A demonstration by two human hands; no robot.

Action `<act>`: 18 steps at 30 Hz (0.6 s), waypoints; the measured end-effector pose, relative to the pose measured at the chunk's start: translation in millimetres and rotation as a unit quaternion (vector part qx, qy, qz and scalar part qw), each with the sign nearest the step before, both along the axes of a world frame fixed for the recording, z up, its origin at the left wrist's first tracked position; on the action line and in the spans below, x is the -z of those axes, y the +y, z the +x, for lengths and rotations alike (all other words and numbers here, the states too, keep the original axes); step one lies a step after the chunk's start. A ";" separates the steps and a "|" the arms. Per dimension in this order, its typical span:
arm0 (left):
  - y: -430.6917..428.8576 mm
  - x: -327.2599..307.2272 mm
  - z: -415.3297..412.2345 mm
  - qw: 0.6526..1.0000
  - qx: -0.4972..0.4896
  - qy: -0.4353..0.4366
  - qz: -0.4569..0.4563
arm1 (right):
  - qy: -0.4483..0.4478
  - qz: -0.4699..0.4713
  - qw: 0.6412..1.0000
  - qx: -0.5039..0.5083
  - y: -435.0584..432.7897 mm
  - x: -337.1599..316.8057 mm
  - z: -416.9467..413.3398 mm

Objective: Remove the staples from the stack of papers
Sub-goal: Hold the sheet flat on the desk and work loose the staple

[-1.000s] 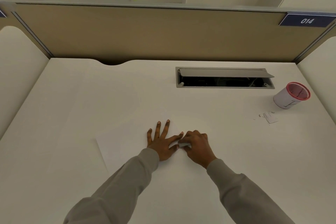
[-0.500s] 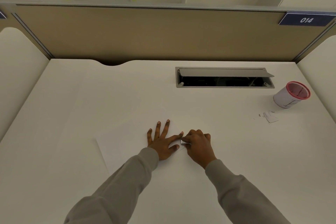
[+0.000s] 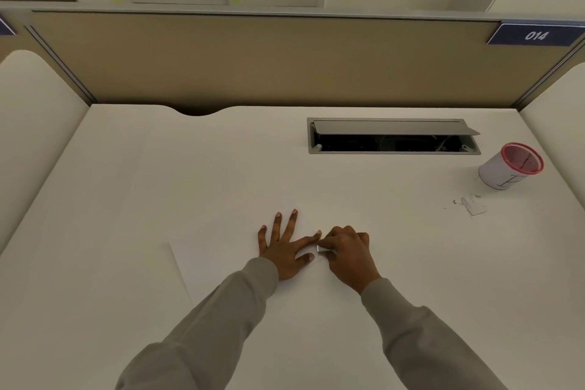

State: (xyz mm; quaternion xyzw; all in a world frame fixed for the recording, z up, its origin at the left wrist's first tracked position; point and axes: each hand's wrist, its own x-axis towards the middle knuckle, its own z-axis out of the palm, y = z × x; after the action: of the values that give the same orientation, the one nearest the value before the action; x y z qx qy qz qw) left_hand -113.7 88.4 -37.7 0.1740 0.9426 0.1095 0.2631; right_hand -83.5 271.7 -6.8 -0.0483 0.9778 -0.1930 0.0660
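Paper stack (image 3: 221,263), plain white and flat, lies mid-width by the table's (image 3: 126,184) near edge, its left edge running near-to-far and slightly skewed, long axis unclear; my left hand (image 3: 285,250) presses it flat-fingered, my right hand (image 3: 348,253) pinches a small silver tool (image 3: 324,249) pointing left.

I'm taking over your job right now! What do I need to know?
Left hand: flat, fingers spread, pressing the papers onto the desk.
Right hand: pinches a small metal tool against the papers, beside the left index fingertip.
Done: small bits lie near the cup, perhaps pulled staples.
Left: finish prying at this spot; I cannot tell whether other staples remain.
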 end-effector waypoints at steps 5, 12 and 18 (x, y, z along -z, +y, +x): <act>-0.3 2.3 0.0 1.000 -0.001 0.004 0.003 | 0.027 0.022 0.999 0.034 -5.0 3.4 3.7; -0.5 4.0 -0.7 1.000 0.001 0.007 0.002 | 0.029 0.003 1.000 0.000 -5.6 2.7 2.6; -0.2 2.7 -0.5 1.000 0.001 0.006 -0.004 | 0.031 -0.029 0.999 -0.013 0.1 6.2 -2.4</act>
State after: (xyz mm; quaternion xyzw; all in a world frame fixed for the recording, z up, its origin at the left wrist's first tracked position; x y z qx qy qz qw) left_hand -114.2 88.2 -40.4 0.1749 0.9442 0.1046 0.2587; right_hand -86.0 271.8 -13.1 -0.0691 0.9725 -0.2191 0.0368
